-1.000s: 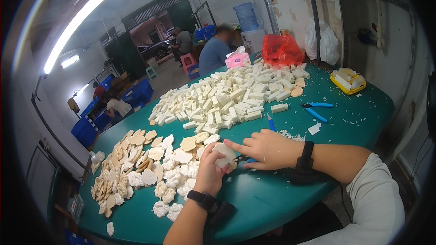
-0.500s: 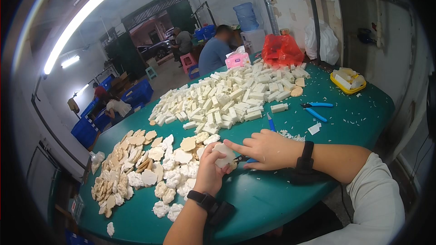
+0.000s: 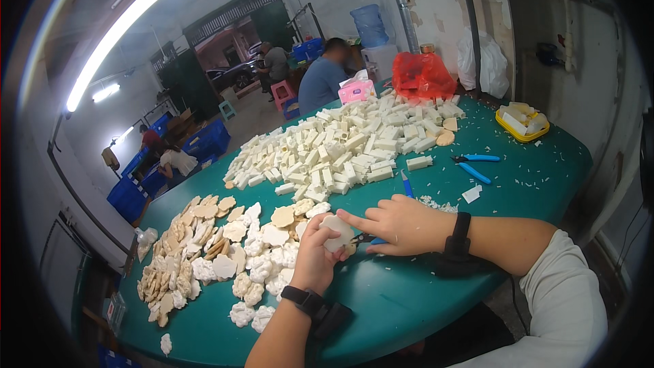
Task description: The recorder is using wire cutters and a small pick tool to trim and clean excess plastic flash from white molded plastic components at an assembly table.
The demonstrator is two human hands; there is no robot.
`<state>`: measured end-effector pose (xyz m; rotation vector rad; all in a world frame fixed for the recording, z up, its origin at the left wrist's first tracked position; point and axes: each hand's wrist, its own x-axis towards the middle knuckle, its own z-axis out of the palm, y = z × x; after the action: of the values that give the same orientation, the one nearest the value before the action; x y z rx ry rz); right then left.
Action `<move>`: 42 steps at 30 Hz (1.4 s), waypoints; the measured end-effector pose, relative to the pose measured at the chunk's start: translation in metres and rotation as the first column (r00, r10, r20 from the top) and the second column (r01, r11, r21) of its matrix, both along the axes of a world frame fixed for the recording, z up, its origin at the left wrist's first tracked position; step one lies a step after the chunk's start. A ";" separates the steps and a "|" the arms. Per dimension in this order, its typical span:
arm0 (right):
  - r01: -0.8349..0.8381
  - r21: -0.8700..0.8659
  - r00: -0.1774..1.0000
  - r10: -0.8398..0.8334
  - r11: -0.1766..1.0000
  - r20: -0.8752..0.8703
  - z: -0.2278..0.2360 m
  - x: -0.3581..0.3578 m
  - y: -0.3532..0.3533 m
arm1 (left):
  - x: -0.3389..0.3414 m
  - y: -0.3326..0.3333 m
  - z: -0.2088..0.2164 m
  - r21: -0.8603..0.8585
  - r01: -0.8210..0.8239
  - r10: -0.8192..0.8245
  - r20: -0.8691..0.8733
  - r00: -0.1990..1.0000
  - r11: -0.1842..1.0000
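Observation:
My left hand (image 3: pixel 315 249) is closed on a flat white piece with a scalloped edge (image 3: pixel 336 233), held by its rim above the table. In my right hand (image 3: pixel 403 223) is a pair of nippers with blue handles (image 3: pixel 377 240), partly hidden by the palm. Their dark jaws lie against the right edge of the white piece. My right index finger reaches out and its tip touches the top of that piece. Just left of my left hand spreads a heap of similar white and cream scalloped pieces (image 3: pixel 225 252).
A big pile of white rectangular blocks (image 3: pixel 340 140) covers the far middle of the green table (image 3: pixel 409 307). To the right lie blue-handled pliers (image 3: pixel 477 163), a yellow tray (image 3: pixel 521 123) and small scraps. A blue-handled tool (image 3: pixel 407 182) lies beyond my right hand. People sit farther back.

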<state>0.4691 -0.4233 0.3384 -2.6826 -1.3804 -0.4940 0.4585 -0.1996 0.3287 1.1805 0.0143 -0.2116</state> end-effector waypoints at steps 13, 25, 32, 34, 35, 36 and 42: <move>-0.022 0.025 1.000 0.022 0.999 -0.004 0.000 0.000 0.000 | 0.000 0.001 -0.001 -0.015 0.000 0.000 0.008 1.000 1.000; -0.016 0.015 1.000 0.016 1.000 0.003 -0.001 -0.001 0.000 | 0.000 0.000 -0.002 0.028 -0.022 0.021 0.024 0.999 0.999; -0.016 0.016 1.000 0.016 1.000 0.001 -0.001 0.000 0.000 | 0.001 0.001 -0.002 0.009 -0.006 0.006 0.014 1.000 1.000; -0.008 0.010 1.000 0.008 1.000 0.012 0.000 -0.001 0.000 | 0.001 0.001 -0.003 0.017 -0.014 0.013 0.018 1.000 1.000; -0.009 0.010 1.000 0.009 1.000 0.011 0.000 -0.001 0.000 | 0.001 0.001 -0.003 0.017 -0.014 0.014 0.018 1.000 1.000; -0.011 0.014 1.000 0.011 1.000 0.010 0.000 -0.001 0.000 | 0.002 0.001 -0.004 0.017 -0.010 0.010 0.021 1.000 1.000; -0.013 0.011 1.000 0.013 1.000 0.001 -0.001 0.000 0.000 | 0.001 0.001 -0.002 0.032 0.001 -0.001 0.022 1.000 0.999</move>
<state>0.4694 -0.4233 0.3370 -2.6635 -1.3907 -0.5003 0.4591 -0.1991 0.3265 1.2148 -0.0025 -0.1996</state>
